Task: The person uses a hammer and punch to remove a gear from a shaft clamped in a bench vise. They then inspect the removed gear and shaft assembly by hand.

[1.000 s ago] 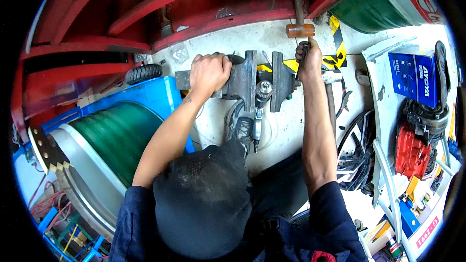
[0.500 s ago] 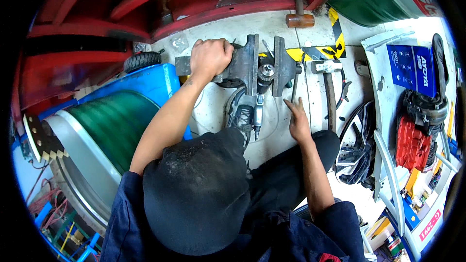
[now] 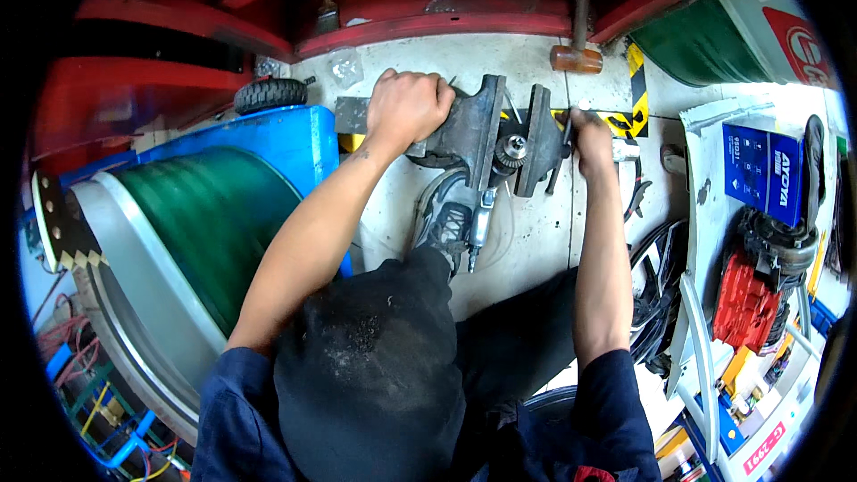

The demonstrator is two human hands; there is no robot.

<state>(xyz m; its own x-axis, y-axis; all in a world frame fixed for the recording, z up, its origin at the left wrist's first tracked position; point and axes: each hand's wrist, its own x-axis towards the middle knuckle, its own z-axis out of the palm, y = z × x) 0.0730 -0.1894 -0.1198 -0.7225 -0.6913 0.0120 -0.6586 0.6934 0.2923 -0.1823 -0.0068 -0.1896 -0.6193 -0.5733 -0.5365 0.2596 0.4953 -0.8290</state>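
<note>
A grey metal bench vise (image 3: 486,134) stands on the floor in front of me. My left hand (image 3: 409,107) is closed over its rear body, knuckles up. Between the jaws sits the toothed chuck (image 3: 514,150) of an air drill, whose silver body (image 3: 482,219) sticks out toward me. Whether the jaws press on it I cannot tell. My right hand (image 3: 592,138) is closed at the far end of the vise's handle bar (image 3: 553,177), right of the jaws; its fingertips are partly hidden. My shoe (image 3: 444,214) is beside the drill, under my bent knee.
A hammer (image 3: 625,150) lies partly behind my right forearm. Farther off is a mallet (image 3: 576,60) by the red frame (image 3: 428,29). A green-and-silver drum (image 3: 210,232) and blue bin (image 3: 303,147) stand left. At right are a blue box (image 3: 761,174) and a red part (image 3: 748,299).
My right hand has gone from the near end of the handle bar, fingers stretched, to its far end, now closed. My left hand stays on the vise. The view has shifted slightly.
</note>
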